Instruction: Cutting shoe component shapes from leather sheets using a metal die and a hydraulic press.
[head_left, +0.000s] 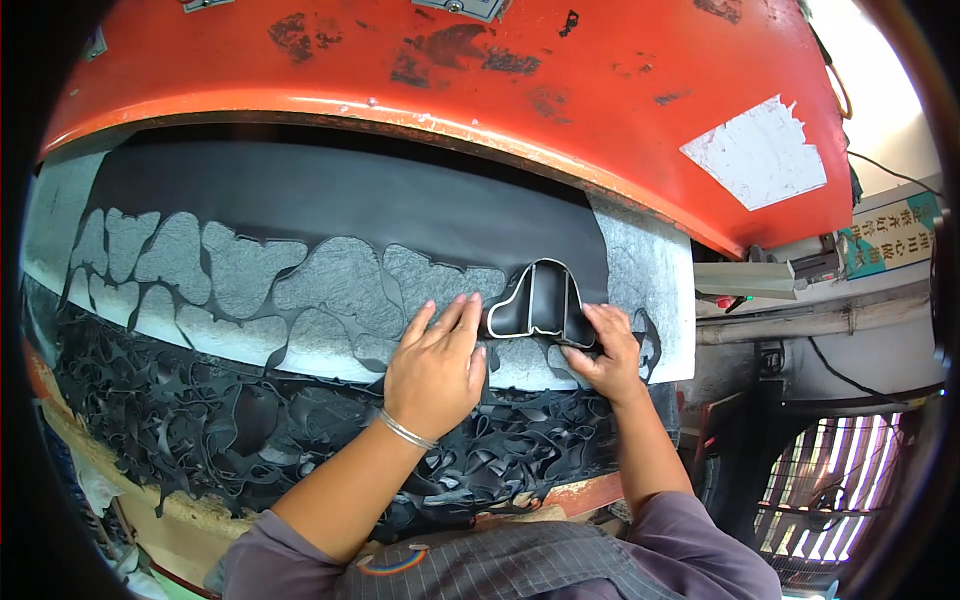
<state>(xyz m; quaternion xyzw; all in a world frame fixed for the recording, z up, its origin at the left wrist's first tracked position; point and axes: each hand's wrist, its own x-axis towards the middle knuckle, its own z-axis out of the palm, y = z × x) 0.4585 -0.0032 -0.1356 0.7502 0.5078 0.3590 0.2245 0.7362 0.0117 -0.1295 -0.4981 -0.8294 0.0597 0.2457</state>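
Observation:
A metal cutting die [533,325], an outlined curved shape with two inner cross walls, rests on a dark sheet [350,185] near its front right edge. My right hand [612,352] grips the die's right end, thumb at the near corner and fingers along the outer side. Just left of the die, my left hand [435,365] lies with fingers stretched out over the cut part of the sheet. Its index finger and thumb come close to the die's left end; whether they touch it I cannot tell. Rounded cut-out holes in the sheet show the pale board [655,260] beneath.
A large red machine beam [450,75] with worn paint spans above the board's far side. Tangled dark offcuts [230,425] heap along the near edge. On the right are a grey wall, a pipe [850,318] and a dark grille [825,480].

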